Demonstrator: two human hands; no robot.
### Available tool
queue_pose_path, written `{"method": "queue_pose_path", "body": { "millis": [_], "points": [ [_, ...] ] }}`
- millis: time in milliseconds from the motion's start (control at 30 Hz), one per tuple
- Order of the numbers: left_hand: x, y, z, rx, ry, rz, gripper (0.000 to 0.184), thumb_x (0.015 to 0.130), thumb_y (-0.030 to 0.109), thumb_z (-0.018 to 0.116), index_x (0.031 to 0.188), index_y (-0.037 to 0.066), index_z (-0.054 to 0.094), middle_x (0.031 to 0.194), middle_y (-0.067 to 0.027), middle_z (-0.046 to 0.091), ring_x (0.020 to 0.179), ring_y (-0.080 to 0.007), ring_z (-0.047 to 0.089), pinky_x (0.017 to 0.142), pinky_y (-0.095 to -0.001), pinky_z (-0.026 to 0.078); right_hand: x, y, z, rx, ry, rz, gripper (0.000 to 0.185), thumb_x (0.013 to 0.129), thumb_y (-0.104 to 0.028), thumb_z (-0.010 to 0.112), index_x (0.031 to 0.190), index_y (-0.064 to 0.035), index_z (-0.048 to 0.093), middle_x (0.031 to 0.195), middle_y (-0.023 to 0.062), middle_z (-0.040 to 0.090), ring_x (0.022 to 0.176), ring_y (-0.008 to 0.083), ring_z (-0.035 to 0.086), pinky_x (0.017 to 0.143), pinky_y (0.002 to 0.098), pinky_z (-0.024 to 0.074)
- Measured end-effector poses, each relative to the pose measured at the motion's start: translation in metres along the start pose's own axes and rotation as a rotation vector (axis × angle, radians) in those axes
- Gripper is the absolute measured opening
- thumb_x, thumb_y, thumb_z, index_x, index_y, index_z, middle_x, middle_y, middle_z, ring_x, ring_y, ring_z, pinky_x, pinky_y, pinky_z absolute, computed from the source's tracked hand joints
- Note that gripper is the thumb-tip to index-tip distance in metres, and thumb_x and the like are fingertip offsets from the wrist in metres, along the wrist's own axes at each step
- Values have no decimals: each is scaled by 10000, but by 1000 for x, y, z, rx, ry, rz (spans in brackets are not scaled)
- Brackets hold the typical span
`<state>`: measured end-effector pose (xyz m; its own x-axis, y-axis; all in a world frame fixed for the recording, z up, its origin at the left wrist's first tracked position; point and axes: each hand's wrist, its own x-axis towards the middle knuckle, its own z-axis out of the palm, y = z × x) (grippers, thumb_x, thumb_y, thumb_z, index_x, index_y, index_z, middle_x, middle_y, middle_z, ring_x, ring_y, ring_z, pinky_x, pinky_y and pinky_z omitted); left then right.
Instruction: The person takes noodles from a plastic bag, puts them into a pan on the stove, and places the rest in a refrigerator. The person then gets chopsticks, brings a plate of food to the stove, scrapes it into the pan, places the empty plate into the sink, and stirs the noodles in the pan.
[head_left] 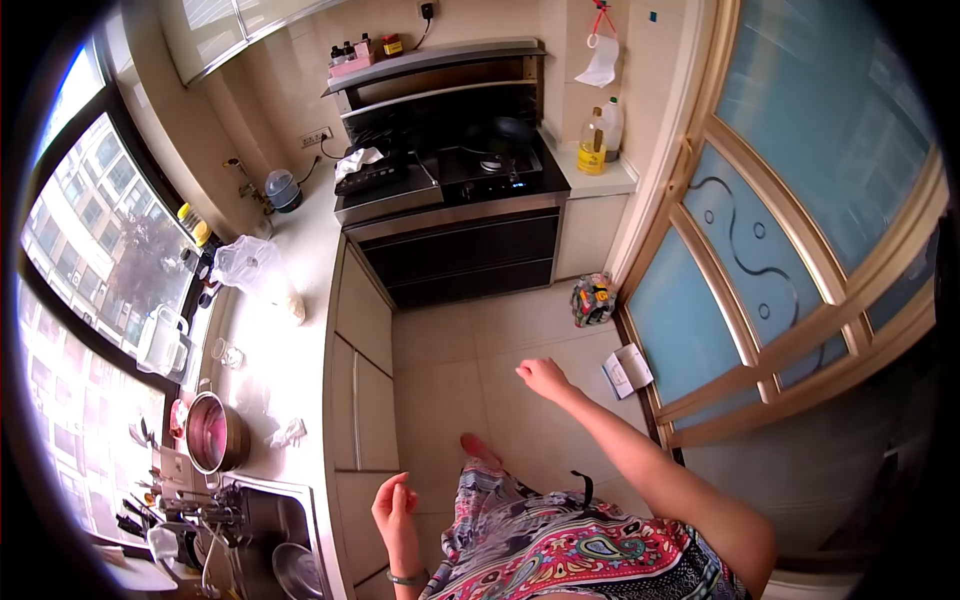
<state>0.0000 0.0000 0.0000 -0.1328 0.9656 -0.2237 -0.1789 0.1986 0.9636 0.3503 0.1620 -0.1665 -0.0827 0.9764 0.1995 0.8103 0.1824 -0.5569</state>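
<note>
My left hand [396, 508] hangs beside the edge of the counter [310, 400], with a band on its wrist. Its fingers are loosely curled in and I see nothing in them. Out over the floor tiles [440, 370], my right hand [545, 379] is closed in a loose fist, also with nothing visible in it. Neither hand touches anything. Nearest to the left hand is the sink [262, 510], which has a metal bowl [297, 568] in it. A small open carton [627, 371] lies on the floor to the right of my right hand.
Ahead stands a black stove [460, 240] with a pan [512, 130] on it. An oil bottle [592, 146] is to its right. Along the left counter are a pot [217, 434] and a plastic bag [250, 265]. Glass sliding doors [740, 260] are on the right, a patterned bag [593, 301] beside them.
</note>
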Motion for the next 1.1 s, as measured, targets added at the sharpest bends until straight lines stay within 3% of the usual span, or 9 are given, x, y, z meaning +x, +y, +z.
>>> {"method": "queue_pose_path", "body": {
  "millis": [67,100,167,233,500,700,767,967,1100],
  "points": [
    [-12,-3,-9,-50,96,13,179,962,112,552,1084,7,630,766,8,571,655,-61,507,564,-191,394,25,-10,-6,142,-30,238,177,881,-167,559,847,-64,698,845,184,684,822,351,665,716,444,524],
    [117,-27,50,-127,106,-9,179,962,112,552,1084,7,630,766,8,571,655,-61,507,564,-191,394,156,58,-17,189,30,158,194,892,-171,537,856,-55,689,772,180,665,688,385,640,624,463,512],
    [177,-36,74,-193,141,-42,189,969,137,555,1082,14,645,776,24,576,681,-55,517,589,-191,407,213,84,-12,239,25,205,196,898,-176,539,873,-51,688,750,152,678,632,325,654,601,417,522],
    [265,-2,77,-171,98,62,198,971,153,560,1091,21,647,780,28,576,698,-49,523,606,-192,425,296,70,3,352,-30,260,177,908,-179,573,906,-48,692,649,71,665,544,140,620,534,290,504],
    [456,93,85,-120,275,213,225,979,160,534,1149,40,621,810,16,582,722,-53,536,658,-197,459,458,41,58,542,-309,150,169,931,-137,558,921,-23,681,700,50,675,555,103,619,538,248,504],
    [524,121,29,-281,690,276,240,971,141,520,1179,44,592,814,14,572,701,-51,531,623,-197,465,626,-99,93,587,-478,-295,158,910,-153,606,904,-7,665,712,66,677,612,124,643,578,262,509],
    [546,135,14,-188,759,295,250,966,141,519,1191,54,588,805,14,567,681,-48,536,609,-193,473,675,-161,113,584,-387,-497,171,855,-177,656,863,-7,643,727,118,671,675,256,664,633,343,512],
    [657,175,-56,741,825,497,359,855,27,644,1210,63,597,1120,-139,567,629,-158,618,618,-282,524,750,-367,160,591,-492,-680,378,838,-355,690,969,-4,638,850,125,690,811,247,670,734,355,520],
    [694,168,-99,905,605,364,414,787,58,702,1170,66,547,945,-158,618,744,-315,617,684,-394,511,768,-410,222,236,-529,-930,290,839,-328,646,940,-58,675,884,152,690,870,317,665,790,413,523]
  ]
}}
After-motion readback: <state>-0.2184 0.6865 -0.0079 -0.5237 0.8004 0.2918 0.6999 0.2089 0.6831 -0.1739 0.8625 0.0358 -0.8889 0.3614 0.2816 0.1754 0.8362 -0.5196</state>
